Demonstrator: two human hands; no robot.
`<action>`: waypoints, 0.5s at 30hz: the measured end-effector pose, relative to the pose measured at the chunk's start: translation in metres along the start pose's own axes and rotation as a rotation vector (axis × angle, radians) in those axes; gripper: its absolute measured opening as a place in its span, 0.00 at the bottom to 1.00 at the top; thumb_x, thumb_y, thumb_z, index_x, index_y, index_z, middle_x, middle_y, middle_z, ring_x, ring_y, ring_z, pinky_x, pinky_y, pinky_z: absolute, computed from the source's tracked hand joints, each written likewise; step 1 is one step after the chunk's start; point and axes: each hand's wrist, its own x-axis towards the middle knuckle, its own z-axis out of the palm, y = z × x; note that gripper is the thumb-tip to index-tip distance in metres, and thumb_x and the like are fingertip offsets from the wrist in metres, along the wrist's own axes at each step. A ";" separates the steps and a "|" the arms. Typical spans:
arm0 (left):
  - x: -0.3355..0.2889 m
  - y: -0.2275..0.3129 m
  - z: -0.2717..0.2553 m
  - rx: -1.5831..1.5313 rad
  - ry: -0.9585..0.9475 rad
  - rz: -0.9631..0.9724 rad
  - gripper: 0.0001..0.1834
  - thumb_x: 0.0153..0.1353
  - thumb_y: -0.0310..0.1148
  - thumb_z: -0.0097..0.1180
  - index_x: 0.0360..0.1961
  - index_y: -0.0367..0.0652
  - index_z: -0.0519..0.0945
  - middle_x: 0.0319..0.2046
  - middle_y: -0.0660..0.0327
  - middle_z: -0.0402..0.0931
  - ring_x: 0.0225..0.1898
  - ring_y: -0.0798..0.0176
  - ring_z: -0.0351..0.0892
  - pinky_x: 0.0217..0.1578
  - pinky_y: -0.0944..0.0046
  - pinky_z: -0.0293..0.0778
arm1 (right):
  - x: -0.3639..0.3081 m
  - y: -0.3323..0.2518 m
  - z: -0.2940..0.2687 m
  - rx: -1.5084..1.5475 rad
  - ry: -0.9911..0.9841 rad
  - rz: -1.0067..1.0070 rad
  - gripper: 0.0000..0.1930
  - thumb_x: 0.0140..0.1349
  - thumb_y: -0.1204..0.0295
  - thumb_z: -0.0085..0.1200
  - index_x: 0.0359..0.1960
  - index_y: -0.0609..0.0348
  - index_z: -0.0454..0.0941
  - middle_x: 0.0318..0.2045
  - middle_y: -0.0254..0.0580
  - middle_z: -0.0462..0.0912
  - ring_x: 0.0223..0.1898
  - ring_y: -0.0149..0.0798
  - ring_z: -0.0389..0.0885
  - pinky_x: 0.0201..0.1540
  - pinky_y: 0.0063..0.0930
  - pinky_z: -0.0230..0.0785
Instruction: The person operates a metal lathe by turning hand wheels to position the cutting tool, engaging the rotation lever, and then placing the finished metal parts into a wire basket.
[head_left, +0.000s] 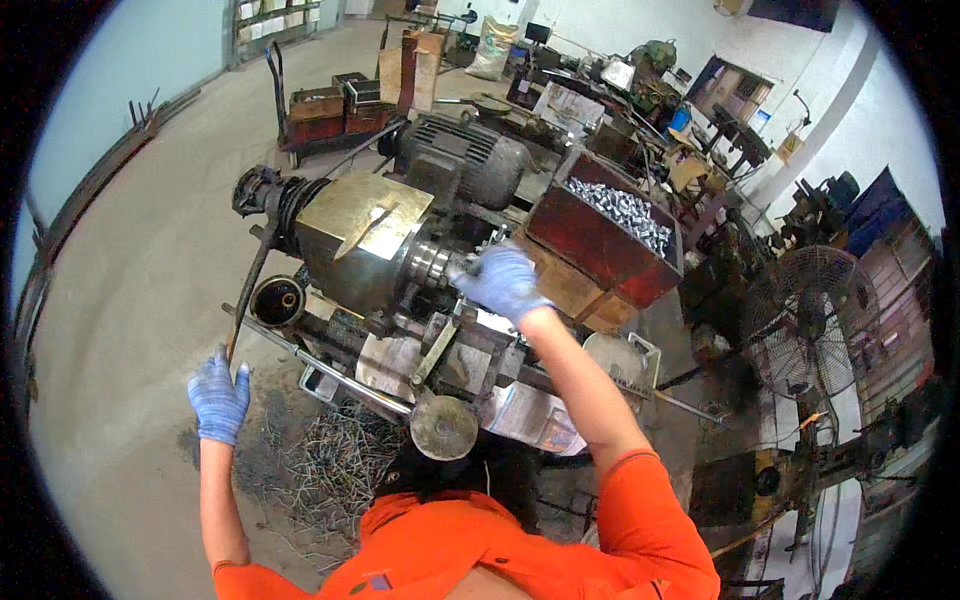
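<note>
My left hand [219,398], in a blue knitted glove, is at the lower end of a long dark lever [247,300], which passes between the thumb and fingers. The lever slants down from the left end of a lathe-like machine [355,270]. My right hand [500,284], gloved alike, is closed at the front of the steel spindle chuck [431,263]. The fingers hide whatever they hold there. A flat, pointed brownish piece [366,228] lies on the machine's brass-coloured top cover [330,207].
A red bin [600,245] of small shiny metal parts stands beyond my right hand. Behind the machine sits a ribbed motor [465,150]. A round handwheel [443,427] is close to my body. Metal shavings [340,470] cover the floor at left. A fan [810,320] stands at right.
</note>
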 end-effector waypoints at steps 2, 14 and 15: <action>0.019 0.017 -0.029 -0.190 -0.015 -0.013 0.26 0.56 0.47 0.52 0.51 0.41 0.71 0.34 0.52 0.77 0.30 0.52 0.78 0.32 0.56 0.72 | -0.019 0.027 -0.024 0.056 0.149 -0.058 0.24 0.52 0.45 0.51 0.23 0.54 0.84 0.28 0.48 0.81 0.34 0.49 0.77 0.45 0.37 0.68; 0.146 0.149 -0.049 -0.543 0.296 0.203 0.30 0.56 0.50 0.52 0.58 0.50 0.67 0.33 0.54 0.77 0.26 0.53 0.78 0.28 0.56 0.72 | -0.074 0.107 -0.092 0.007 0.651 0.073 0.19 0.49 0.53 0.58 0.37 0.52 0.81 0.50 0.55 0.72 0.50 0.54 0.71 0.52 0.40 0.65; 0.149 0.157 -0.044 -0.541 0.259 0.230 0.29 0.57 0.49 0.52 0.58 0.51 0.67 0.33 0.54 0.77 0.27 0.53 0.77 0.28 0.56 0.71 | -0.090 0.102 -0.083 0.057 0.634 0.074 0.18 0.48 0.54 0.59 0.35 0.53 0.82 0.50 0.55 0.73 0.49 0.54 0.72 0.51 0.41 0.65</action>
